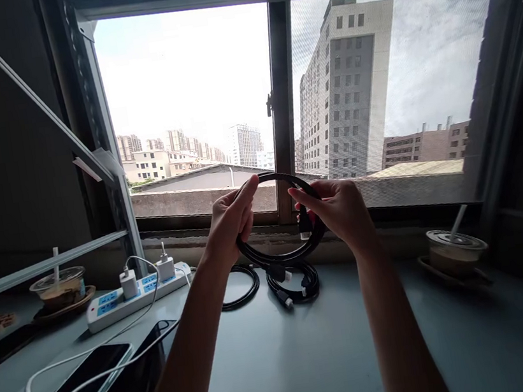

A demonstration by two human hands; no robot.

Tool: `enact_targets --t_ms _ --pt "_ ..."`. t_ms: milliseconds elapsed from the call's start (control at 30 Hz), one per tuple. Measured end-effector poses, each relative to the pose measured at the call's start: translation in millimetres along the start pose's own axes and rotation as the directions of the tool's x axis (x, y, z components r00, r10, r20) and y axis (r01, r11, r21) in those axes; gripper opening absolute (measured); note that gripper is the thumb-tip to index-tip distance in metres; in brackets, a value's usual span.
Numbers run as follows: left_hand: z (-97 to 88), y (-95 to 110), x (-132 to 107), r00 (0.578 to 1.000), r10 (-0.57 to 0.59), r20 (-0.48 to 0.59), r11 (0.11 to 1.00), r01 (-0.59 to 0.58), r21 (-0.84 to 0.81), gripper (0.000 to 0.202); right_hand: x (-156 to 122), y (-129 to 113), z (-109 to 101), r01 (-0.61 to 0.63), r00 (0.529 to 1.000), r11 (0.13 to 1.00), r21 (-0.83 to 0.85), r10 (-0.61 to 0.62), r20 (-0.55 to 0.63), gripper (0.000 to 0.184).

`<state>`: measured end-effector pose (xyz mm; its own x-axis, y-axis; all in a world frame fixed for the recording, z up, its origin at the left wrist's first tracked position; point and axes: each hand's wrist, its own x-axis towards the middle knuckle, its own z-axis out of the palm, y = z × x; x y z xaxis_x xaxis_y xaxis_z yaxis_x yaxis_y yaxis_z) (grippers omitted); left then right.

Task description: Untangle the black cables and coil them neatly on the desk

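Both of my hands hold a black cable (293, 255) up in the air, wound into a round coil; its plug looks like an HDMI plug. My left hand (232, 222) is closed round the coil's left side, thumb on top. On the right side, my right hand (340, 208) pinches the coil between thumb and fingers. A black plug (304, 224) with a metal tip hangs just below those right fingers. Beneath, on the table, lies a second coiled black cable (313, 289) with plugs at its front. Another black coil (253, 292) sits left of it, partly hidden by my left forearm.
A white power strip (135, 297) with two chargers stands at the left on the table (288, 366). White charging cords (82, 388) cross dark phones or tablets (87, 373). Drink cups with straws stand left (59, 290) and right (456, 250). A window (286, 109) rises behind.
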<state>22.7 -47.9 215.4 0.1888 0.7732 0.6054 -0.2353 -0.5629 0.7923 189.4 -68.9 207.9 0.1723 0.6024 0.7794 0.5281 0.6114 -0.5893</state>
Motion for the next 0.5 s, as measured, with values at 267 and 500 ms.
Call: enact_targets --t_ms 267,500 --pt "13.1 -3 -4 0.998 0.063 -0.022 0.998 -0.062 0.032 0.056 -1 -6 -12 -0.206 0.978 0.941 0.267 0.189 0.089 0.045" --pt "13.0 -20 3 0.982 0.138 -0.133 0.985 -0.122 0.123 0.050 0 -3 -7 -0.268 0.957 0.886 0.378 0.198 0.212 0.042"
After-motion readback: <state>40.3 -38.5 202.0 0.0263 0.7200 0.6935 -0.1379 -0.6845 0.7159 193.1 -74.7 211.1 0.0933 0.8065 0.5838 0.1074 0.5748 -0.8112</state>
